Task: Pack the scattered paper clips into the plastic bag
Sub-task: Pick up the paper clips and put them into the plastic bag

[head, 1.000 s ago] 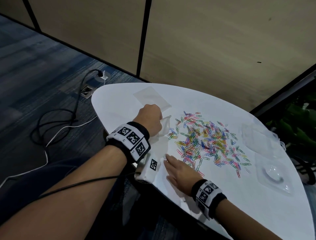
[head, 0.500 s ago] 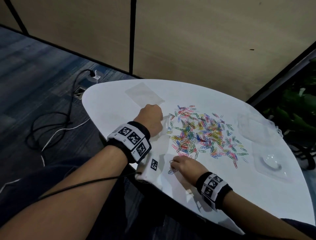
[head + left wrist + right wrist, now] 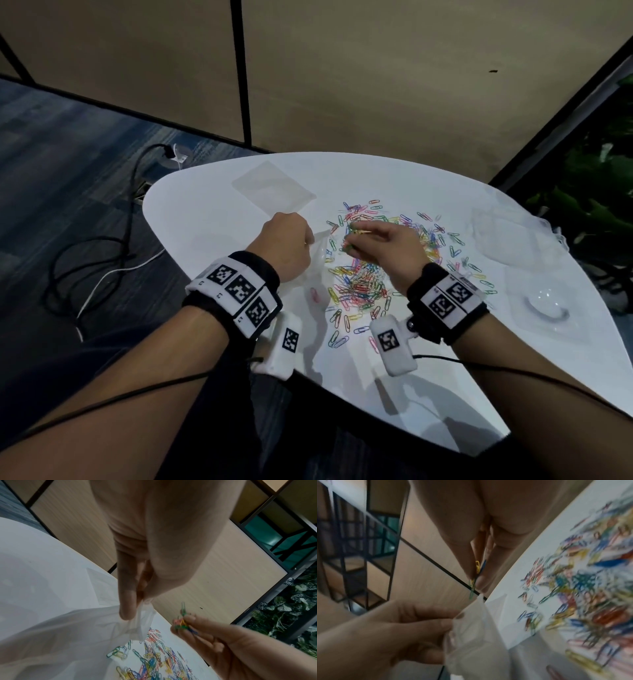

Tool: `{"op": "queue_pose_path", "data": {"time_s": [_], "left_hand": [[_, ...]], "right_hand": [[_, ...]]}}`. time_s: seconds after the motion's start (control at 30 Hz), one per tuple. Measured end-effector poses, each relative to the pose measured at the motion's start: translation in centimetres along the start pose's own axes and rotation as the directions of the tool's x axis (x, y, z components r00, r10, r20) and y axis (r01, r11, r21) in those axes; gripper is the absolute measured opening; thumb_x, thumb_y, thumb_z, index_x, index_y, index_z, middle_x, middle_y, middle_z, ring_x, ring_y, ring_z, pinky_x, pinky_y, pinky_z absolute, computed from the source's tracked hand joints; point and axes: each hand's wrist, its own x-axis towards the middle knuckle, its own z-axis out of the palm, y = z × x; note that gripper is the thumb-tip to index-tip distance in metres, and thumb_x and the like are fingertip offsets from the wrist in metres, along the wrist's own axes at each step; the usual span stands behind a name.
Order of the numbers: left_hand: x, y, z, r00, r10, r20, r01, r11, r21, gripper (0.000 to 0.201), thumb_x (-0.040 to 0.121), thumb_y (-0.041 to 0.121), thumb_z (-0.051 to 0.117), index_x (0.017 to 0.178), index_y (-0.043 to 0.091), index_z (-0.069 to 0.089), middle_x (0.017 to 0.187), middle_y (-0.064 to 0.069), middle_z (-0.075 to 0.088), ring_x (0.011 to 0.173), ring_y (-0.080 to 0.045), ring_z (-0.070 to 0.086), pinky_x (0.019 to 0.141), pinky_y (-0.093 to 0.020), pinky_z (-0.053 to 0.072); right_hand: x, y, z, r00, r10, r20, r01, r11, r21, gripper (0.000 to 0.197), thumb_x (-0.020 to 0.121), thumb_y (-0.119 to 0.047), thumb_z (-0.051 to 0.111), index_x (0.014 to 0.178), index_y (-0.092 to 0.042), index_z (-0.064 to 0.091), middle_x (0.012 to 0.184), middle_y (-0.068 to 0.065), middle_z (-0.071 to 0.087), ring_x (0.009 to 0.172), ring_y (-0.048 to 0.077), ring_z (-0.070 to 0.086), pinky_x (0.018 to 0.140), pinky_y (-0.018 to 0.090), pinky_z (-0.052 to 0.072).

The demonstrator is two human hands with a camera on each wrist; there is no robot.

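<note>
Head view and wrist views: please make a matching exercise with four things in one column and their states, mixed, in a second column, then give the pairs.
1. left hand
2. right hand
3. flat clear sheet
4. scattered paper clips

a. lying alone at the table's far side
b. pinching a few clips
c. gripping the plastic bag at its edge
d. spread over the white table

Pairs: 1-c, 2-b, 3-a, 4-d

The right hand (image 3: 387, 245), which a second ago lay flat on the table (image 3: 205, 212) at the near edge of the scattered paper clips (image 3: 363, 284), has risen above that pile. It now pinches a small bunch of clips (image 3: 182, 623) just beside the mouth of the plastic bag (image 3: 142, 616).
</note>
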Motion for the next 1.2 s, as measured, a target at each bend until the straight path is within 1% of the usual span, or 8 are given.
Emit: {"op": "queue_pose_path", "data": {"time_s": [0.13, 0.23, 0.5, 0.6, 0.8, 0.97, 1.03, 1.2], "left_hand": [[0.0, 0.3, 0.4, 1.000, 0.015, -0.025, -0.015, 1.000, 0.000, 0.023, 0.093, 0.007, 0.051, 0.091, 0.011, 0.074, 0.102, -0.017, 0.072, 0.091, -0.032, 0.072, 0.089, -0.040, 0.059], [-0.2, 0.4, 0.3, 0.999, 0.003, -0.047, -0.004, 1.000, -0.016, 0.028, 0.094, 0.010, 0.053, 0.114, 0.011, 0.073, 0.106, -0.015, 0.072, 0.094, -0.032, 0.072, 0.093, -0.039, 0.057], [-0.6, 0.8, 0.1, 0.993, 0.099, -0.070, -0.100, 0.995, -0.020, 0.027, 0.091, 0.009, 0.057, 0.109, 0.014, 0.077, 0.100, -0.011, 0.074, 0.093, -0.030, 0.069, 0.089, -0.037, 0.056], [-0.7, 0.8, 0.2, 0.988, 0.135, -0.071, -0.135, 0.991, 0.006, 0.024, 0.091, 0.009, 0.059, 0.102, 0.014, 0.079, 0.095, -0.011, 0.075, 0.088, -0.031, 0.067, 0.085, -0.039, 0.056], [-0.6, 0.5, -0.1, 0.989, 0.125, -0.078, -0.125, 0.992, 0.009, 0.026, 0.090, 0.008, 0.056, 0.102, 0.015, 0.079, 0.099, -0.009, 0.074, 0.092, -0.029, 0.068, 0.089, -0.038, 0.055], [-0.6, 0.7, -0.3, 0.993, 0.108, -0.047, -0.106, 0.994, 0.033, 0.030, 0.087, 0.006, 0.053, 0.065, 0.025, 0.063, 0.077, -0.008, 0.069, 0.080, -0.029, 0.067, 0.080, -0.037, 0.057], [-0.5, 0.5, -0.6, 0.995, 0.086, -0.050, -0.086, 0.996, 0.004, 0.028, 0.087, 0.004, 0.052, 0.070, 0.021, 0.068, 0.077, -0.008, 0.071, 0.081, -0.030, 0.069, 0.081, -0.038, 0.057], [-0.6, 0.0, -1.2, 0.997, 0.030, -0.073, -0.038, 0.994, -0.104, 0.027, 0.094, 0.005, 0.054, 0.112, 0.009, 0.074, 0.085, -0.012, 0.077, 0.073, -0.021, 0.075, 0.089, -0.035, 0.059]], "right_hand": [[0.0, 0.5, 1.9, 0.991, 0.133, 0.013, -0.132, 0.967, 0.218, 0.025, 0.087, 0.006, 0.065, 0.111, 0.006, 0.062, 0.090, 0.020, 0.071, 0.084, 0.027, 0.072, 0.077, 0.026, 0.060], [-0.2, 1.2, 3.1, 0.981, 0.192, 0.031, -0.194, 0.956, 0.219, 0.019, 0.087, 0.009, 0.063, 0.105, 0.004, 0.061, 0.090, 0.022, 0.069, 0.083, 0.028, 0.070, 0.077, 0.027, 0.061], [-0.3, 2.4, 4.6, 0.998, 0.064, -0.001, -0.063, 0.969, -0.238, 0.013, 0.077, 0.000, 0.074, 0.085, -0.010, 0.071, 0.087, 0.024, 0.073, 0.078, 0.030, 0.071, 0.083, 0.049, 0.059], [-0.2, 2.5, 5.0, 1.000, -0.015, 0.014, 0.020, 0.886, -0.464, 0.016, 0.075, -0.007, 0.073, 0.083, -0.020, 0.074, 0.079, 0.008, 0.075, 0.079, 0.023, 0.073, 0.081, 0.045, 0.060], [-0.8, 1.7, 5.4, 0.987, -0.145, 0.074, 0.158, 0.751, -0.641, 0.021, 0.079, -0.004, 0.064, 0.094, -0.012, 0.077, 0.062, -0.002, 0.065, 0.059, 0.015, 0.062, 0.059, 0.024, 0.053], [-1.1, 1.4, 5.6, 0.963, -0.135, 0.235, 0.266, 0.646, -0.715, 0.026, 0.082, -0.003, 0.058, 0.098, -0.014, 0.076, 0.086, 0.001, 0.076, 0.078, 0.011, 0.071, 0.076, 0.025, 0.057], [-0.9, 0.9, 5.3, 0.956, -0.179, 0.234, 0.294, 0.640, -0.710, 0.028, 0.080, -0.002, 0.060, 0.099, -0.013, 0.077, 0.091, 0.003, 0.076, 0.085, 0.011, 0.071, 0.081, 0.025, 0.057], [-0.9, 0.6, 4.8, 0.950, -0.248, 0.188, 0.311, 0.747, -0.587, 0.022, 0.082, 0.000, 0.064, 0.090, -0.016, 0.078, 0.089, -0.001, 0.076, 0.082, 0.008, 0.072, 0.082, 0.026, 0.058]]}}
